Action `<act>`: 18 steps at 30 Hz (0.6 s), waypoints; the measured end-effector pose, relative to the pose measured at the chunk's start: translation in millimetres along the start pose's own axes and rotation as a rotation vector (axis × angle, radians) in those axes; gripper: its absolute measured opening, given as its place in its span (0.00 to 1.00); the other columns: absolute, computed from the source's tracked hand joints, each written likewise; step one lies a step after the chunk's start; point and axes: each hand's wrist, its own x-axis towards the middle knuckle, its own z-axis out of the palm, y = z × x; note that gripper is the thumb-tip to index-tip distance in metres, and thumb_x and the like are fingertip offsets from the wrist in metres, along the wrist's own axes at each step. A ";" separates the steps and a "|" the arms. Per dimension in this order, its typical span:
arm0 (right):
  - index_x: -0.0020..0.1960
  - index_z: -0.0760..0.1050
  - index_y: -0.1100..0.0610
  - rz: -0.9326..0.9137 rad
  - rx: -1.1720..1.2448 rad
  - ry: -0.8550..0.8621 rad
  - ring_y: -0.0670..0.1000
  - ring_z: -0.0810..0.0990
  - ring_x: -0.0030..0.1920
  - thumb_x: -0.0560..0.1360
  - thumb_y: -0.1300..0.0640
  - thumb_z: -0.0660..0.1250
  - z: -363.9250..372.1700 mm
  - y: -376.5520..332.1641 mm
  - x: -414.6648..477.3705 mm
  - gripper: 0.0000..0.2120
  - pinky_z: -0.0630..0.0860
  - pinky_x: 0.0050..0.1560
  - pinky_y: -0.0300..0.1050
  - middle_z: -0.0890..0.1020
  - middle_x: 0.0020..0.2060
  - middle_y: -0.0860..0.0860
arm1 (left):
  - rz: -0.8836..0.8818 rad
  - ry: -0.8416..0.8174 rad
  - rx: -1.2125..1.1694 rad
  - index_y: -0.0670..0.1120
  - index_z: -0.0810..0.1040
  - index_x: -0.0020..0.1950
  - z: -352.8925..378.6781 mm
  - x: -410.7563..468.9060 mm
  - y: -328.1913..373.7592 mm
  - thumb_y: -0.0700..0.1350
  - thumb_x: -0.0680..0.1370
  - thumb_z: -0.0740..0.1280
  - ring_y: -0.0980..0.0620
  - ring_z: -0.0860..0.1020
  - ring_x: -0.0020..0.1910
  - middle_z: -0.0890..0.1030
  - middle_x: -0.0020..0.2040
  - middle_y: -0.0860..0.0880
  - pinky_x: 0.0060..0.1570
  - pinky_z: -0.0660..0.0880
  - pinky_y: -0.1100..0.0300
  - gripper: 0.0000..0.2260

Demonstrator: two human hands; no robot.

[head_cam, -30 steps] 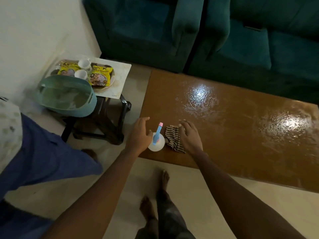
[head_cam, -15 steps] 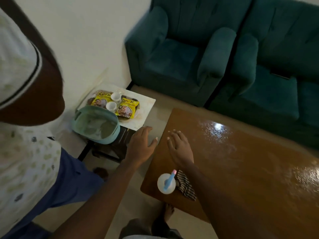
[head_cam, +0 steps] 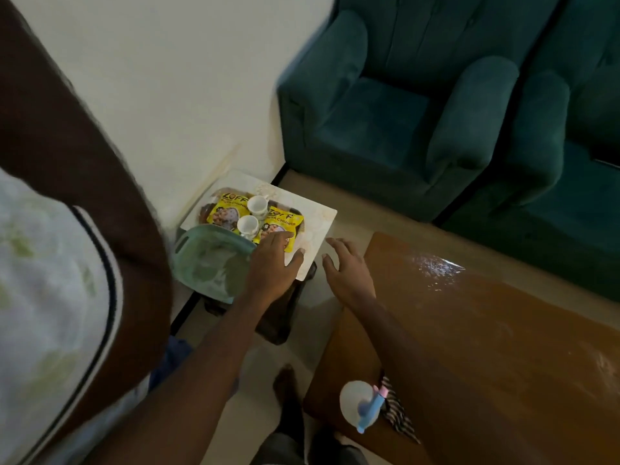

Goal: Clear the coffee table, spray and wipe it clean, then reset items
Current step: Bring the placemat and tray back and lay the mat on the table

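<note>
Your glossy brown wooden coffee table (head_cam: 486,330) looks cleared and wiped: only the white spray bottle (head_cam: 359,401) and striped cloth (head_cam: 399,416) sit at its near-left corner. Resetting seems left. The white marbled tray (head_cam: 318,214) of white cups (head_cam: 257,205) and yellow packets (head_cam: 225,211) sits off the table's left end, across a narrow gap. Your left hand (head_cam: 273,266) is over the tray's edge, your right hand (head_cam: 347,270) in that gap, both spread, empty. A pale green basket (head_cam: 211,263) crowds the tray.

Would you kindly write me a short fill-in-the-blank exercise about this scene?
Beside the white spray bottle lies a cloth patterned with ___.
___ small white cups sit between the yellow snack packets.
The left hand and right hand, fingers spread, both hold ___.
Missing words: stripes; two; nothing.
</note>
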 end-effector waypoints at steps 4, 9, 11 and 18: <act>0.73 0.69 0.52 -0.002 0.016 -0.040 0.51 0.70 0.67 0.80 0.52 0.60 14.5 2.2 20.8 0.21 0.70 0.66 0.50 0.71 0.67 0.51 | -0.069 -0.017 -0.011 0.44 0.75 0.61 -7.2 19.3 -5.4 0.50 0.76 0.67 0.45 0.76 0.56 0.78 0.56 0.45 0.53 0.75 0.51 0.16; 0.74 0.67 0.51 -0.002 0.016 -0.124 0.51 0.69 0.68 0.81 0.51 0.60 26.7 8.1 33.7 0.22 0.71 0.66 0.52 0.70 0.69 0.51 | -0.119 -0.012 0.021 0.44 0.75 0.61 -5.6 27.5 -20.7 0.52 0.76 0.66 0.46 0.77 0.56 0.78 0.57 0.46 0.53 0.75 0.51 0.17; 0.74 0.67 0.51 -0.011 0.018 -0.128 0.51 0.69 0.69 0.81 0.52 0.60 28.9 12.0 38.7 0.22 0.70 0.67 0.52 0.70 0.69 0.51 | -0.125 -0.028 0.022 0.45 0.74 0.62 -0.3 29.5 -26.9 0.54 0.76 0.65 0.46 0.77 0.56 0.78 0.57 0.46 0.52 0.76 0.50 0.19; 0.75 0.66 0.51 -0.005 0.018 -0.172 0.51 0.68 0.69 0.81 0.52 0.60 53.0 36.7 63.0 0.22 0.69 0.67 0.50 0.70 0.69 0.50 | -0.141 -0.027 0.049 0.45 0.74 0.63 23.5 50.3 -52.6 0.50 0.77 0.68 0.47 0.76 0.58 0.78 0.58 0.46 0.53 0.74 0.53 0.18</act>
